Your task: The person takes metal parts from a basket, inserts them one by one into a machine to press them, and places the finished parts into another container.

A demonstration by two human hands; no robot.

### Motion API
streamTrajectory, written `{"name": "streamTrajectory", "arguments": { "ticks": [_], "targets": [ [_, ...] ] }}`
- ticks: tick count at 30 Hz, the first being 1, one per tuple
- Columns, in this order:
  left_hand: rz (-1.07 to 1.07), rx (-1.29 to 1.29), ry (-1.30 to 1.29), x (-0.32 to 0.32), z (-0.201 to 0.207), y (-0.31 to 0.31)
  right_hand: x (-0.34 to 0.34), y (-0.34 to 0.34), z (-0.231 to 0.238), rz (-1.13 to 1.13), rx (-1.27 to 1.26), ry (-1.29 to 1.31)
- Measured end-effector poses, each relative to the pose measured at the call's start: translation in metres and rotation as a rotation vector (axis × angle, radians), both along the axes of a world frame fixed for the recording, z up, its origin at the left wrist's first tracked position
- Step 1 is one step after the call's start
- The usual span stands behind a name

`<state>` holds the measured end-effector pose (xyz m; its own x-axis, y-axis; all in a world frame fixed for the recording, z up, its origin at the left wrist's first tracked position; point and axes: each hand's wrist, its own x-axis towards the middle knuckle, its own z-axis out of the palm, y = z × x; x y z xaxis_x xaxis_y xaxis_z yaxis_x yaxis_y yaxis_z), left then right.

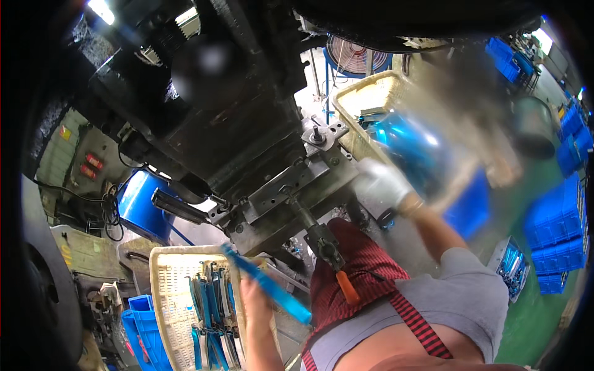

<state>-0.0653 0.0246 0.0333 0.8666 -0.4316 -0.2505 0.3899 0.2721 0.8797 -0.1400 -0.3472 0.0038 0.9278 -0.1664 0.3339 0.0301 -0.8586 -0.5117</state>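
blue strip in left hand

Strips in the left basket, a drum behind it.

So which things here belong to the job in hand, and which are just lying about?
Apparently part of the job:
blue strip, in the left grip
steel fixture, near the gloved right grip
orange-handled lever
left cream basket of similar strips

Apparently just lying about:
fan
blue drum
red cylinders
stacked blue crates, right
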Motion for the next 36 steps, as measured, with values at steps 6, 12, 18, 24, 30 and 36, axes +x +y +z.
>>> {"name": "streamTrajectory", "arguments": {
  "ticks": [6,12,18,24,30,36],
  "targets": [
    [-0.515,0.125,0.001,0.012,0.001,-0.069,0.038,0.128,0.048,0.266,1.312,0.126],
    [-0.374,0.092,0.079,0.023,-0.004,-0.040,0.060,0.128,0.021,0.011,1.534,0.413],
    [-0.164,0.032,0.059,0.053,-0.043,-0.081,0.076,0.154,-0.007,-0.013,1.625,0.049],
    [-0.371,0.462,-0.816,0.026,-0.012,-0.059,0.045,0.107,-0.030,-0.201,1.373,0.100],
    [-0.419,0.674,-1.080,0.010,-0.009,-0.069,0.040,0.103,-0.020,0.009,1.814,0.138],
    [0.124,0.193,-0.318,0.012,-0.039,-0.076,0.050,0.119,-0.008,0.097,1.891,-0.099]
  ]
}}
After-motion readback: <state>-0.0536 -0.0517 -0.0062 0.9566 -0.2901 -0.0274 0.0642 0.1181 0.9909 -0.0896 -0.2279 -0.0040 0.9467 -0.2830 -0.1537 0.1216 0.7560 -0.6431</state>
